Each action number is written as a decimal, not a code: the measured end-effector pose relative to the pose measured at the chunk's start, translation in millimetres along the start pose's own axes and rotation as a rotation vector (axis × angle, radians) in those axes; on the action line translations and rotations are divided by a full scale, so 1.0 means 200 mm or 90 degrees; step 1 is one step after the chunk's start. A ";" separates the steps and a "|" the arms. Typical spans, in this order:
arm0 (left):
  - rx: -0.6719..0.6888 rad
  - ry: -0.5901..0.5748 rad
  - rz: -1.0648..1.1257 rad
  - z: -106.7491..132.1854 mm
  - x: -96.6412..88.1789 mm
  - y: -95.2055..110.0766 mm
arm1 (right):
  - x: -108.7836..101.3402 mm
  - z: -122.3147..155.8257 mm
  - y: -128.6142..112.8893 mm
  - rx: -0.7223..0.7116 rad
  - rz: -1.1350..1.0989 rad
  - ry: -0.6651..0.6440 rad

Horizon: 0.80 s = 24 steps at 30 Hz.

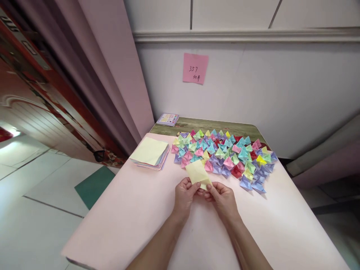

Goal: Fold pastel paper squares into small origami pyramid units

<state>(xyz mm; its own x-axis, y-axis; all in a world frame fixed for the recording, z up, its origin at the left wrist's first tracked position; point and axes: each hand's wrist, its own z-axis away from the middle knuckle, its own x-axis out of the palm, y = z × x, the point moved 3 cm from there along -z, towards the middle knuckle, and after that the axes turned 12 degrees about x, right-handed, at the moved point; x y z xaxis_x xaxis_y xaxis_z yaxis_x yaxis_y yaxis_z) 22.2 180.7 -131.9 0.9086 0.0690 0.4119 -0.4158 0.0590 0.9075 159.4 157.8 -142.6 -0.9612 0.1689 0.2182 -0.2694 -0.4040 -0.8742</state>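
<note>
A pale yellow sheet of folding paper (197, 172) is held between my two hands, above the pink-covered table. My left hand (185, 193) pinches its lower left edge, thumb on top. My right hand (222, 193) grips the lower right corner with the thumb pressed on the paper. Creases show along the near edge; the underside is hidden by my fingers. Just beyond the sheet spreads a crowd of small folded paper boats (228, 163) in blue, pink, green, yellow, red and purple.
To the left lies a stack of square coloured paper (150, 152), pale yellow on top. Printed packets (168, 119) sit at the table's far left corner. A pink note (195, 68) with handwriting is stuck to the wall behind. A curtain (112, 67) hangs along the left.
</note>
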 end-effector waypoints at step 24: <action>0.075 -0.122 -0.107 0.01 0.00 0.03 | -0.03 0.00 -0.01 0.004 -0.017 -0.041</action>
<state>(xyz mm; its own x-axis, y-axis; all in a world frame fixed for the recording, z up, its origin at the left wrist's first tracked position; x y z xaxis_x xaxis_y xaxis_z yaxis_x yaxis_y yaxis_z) 19.1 180.0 -126.7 0.9598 -0.1222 0.2528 -0.2617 -0.0625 0.9631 165.4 157.4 -142.7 -0.9556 0.1213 0.2686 -0.2947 -0.4057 -0.8652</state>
